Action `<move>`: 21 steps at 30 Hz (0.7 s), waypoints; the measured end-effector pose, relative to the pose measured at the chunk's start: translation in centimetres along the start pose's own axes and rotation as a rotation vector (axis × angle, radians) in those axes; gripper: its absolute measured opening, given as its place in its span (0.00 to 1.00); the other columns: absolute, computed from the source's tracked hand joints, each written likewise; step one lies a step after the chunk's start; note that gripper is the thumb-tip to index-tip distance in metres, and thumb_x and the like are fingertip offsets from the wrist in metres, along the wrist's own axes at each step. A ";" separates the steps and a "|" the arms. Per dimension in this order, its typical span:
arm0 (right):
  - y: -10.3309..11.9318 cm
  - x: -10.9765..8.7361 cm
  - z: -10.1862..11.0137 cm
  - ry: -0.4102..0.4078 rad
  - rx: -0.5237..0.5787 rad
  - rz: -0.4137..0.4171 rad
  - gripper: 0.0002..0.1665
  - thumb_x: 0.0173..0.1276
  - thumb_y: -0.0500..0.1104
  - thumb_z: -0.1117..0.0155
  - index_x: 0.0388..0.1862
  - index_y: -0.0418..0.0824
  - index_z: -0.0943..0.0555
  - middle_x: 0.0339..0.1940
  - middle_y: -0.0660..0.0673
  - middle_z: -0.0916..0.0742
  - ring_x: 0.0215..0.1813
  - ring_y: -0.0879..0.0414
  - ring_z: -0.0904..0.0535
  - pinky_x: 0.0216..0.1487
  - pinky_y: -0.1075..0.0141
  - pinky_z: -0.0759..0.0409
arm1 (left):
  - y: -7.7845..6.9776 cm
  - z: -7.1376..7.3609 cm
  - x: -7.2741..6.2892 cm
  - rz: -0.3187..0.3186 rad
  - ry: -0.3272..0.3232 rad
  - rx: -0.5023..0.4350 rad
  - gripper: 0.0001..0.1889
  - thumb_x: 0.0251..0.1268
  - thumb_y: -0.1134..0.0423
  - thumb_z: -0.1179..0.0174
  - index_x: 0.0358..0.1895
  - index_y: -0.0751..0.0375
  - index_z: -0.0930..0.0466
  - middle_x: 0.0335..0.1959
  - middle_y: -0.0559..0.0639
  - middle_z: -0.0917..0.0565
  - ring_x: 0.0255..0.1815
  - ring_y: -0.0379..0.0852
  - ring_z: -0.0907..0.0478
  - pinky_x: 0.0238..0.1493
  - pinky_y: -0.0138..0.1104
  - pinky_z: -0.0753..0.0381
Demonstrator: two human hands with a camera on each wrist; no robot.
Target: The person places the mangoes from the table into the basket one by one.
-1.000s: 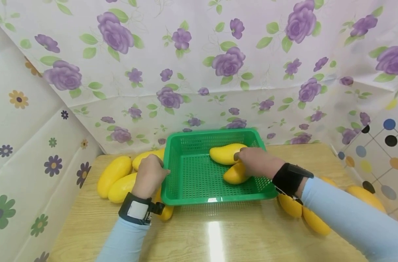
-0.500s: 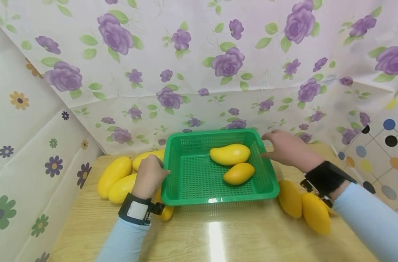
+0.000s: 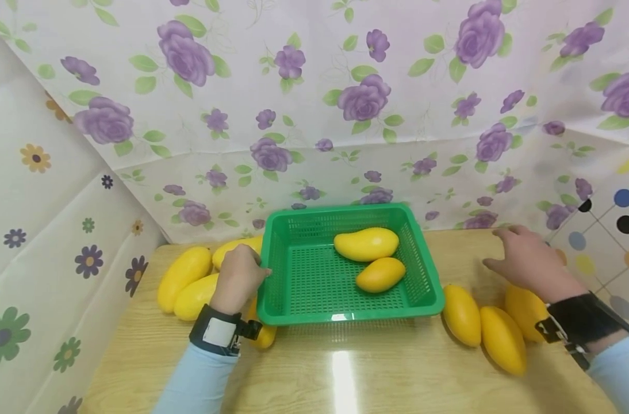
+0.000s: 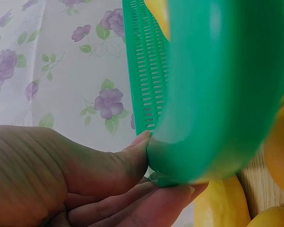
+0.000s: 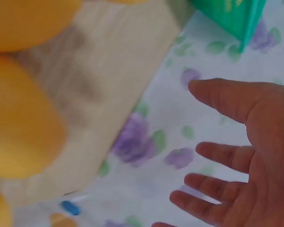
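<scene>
A green plastic basket [image 3: 314,313] stands on the table with a larger yellow mango [image 3: 366,244] and a smaller mango [image 3: 380,275] lying in its right half. My left hand [image 3: 238,279] grips the basket's left rim; in the left wrist view its thumb [image 4: 109,170] and fingers pinch the green edge [image 4: 213,109]. To the right of the basket, my right hand [image 3: 532,261] hovers with spread fingers and holds nothing. Just below it are several orange-yellow mangoes, among them a front one [image 3: 503,339] and one partly under the wrist [image 3: 525,310].
Several yellow mangoes [image 3: 184,279] lie left of the basket, partly hidden by my left hand and forearm. A wooden table [image 3: 304,374] carries everything. Flowered sheets [image 3: 319,115] rise behind and at both sides.
My right hand has let go of the smaller mango in the basket and moved out over the right rim to above the mangoes on the right. The left hand stays on the rim.
</scene>
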State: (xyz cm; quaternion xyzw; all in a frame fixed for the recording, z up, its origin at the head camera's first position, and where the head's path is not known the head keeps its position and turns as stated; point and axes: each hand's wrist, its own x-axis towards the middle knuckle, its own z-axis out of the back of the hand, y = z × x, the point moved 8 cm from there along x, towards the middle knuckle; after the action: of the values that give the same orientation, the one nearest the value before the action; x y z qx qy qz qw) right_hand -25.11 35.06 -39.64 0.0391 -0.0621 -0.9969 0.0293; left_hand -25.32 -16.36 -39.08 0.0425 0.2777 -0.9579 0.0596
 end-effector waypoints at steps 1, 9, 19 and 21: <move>-0.8 -0.2 -0.3 0.005 -0.002 -0.013 0.56 0.55 0.72 0.41 0.64 0.28 0.36 0.59 0.21 0.32 0.55 0.25 0.35 0.47 0.32 0.32 | 0.0 0.0 0.0 0.000 0.000 -0.001 0.08 0.49 0.63 0.30 0.25 0.65 0.17 0.18 0.51 0.22 0.19 0.45 0.27 0.18 0.31 0.29; -6.4 -1.8 -3.0 0.048 0.037 -0.149 0.62 0.52 0.71 0.38 0.62 0.18 0.40 0.53 0.14 0.35 0.50 0.22 0.37 0.47 0.30 0.35 | -0.1 -0.1 -0.1 0.008 0.004 -0.010 0.08 0.49 0.63 0.30 0.24 0.65 0.17 0.17 0.52 0.22 0.18 0.45 0.27 0.18 0.31 0.30; -8.8 -3.1 -5.2 0.283 0.047 -0.317 0.62 0.55 0.72 0.44 0.54 0.13 0.40 0.36 0.21 0.25 0.30 0.39 0.28 0.27 0.52 0.27 | 0.2 0.0 0.0 0.008 -0.009 -0.005 0.10 0.49 0.63 0.30 0.30 0.67 0.16 0.24 0.53 0.18 0.23 0.46 0.24 0.20 0.31 0.28; -9.0 -3.3 -5.7 0.324 0.061 -0.341 0.65 0.55 0.76 0.49 0.57 0.13 0.42 0.39 0.20 0.25 0.31 0.39 0.28 0.28 0.51 0.27 | 0.2 -0.1 0.0 0.004 -0.011 -0.005 0.10 0.49 0.63 0.30 0.29 0.66 0.16 0.24 0.53 0.18 0.23 0.45 0.24 0.20 0.31 0.28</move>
State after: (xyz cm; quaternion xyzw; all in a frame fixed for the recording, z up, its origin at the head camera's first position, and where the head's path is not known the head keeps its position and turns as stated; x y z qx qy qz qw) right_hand -21.83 43.45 -46.16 0.2094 -0.0794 -0.9657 -0.1312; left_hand -25.33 -16.53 -39.26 0.0376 0.2798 -0.9572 0.0632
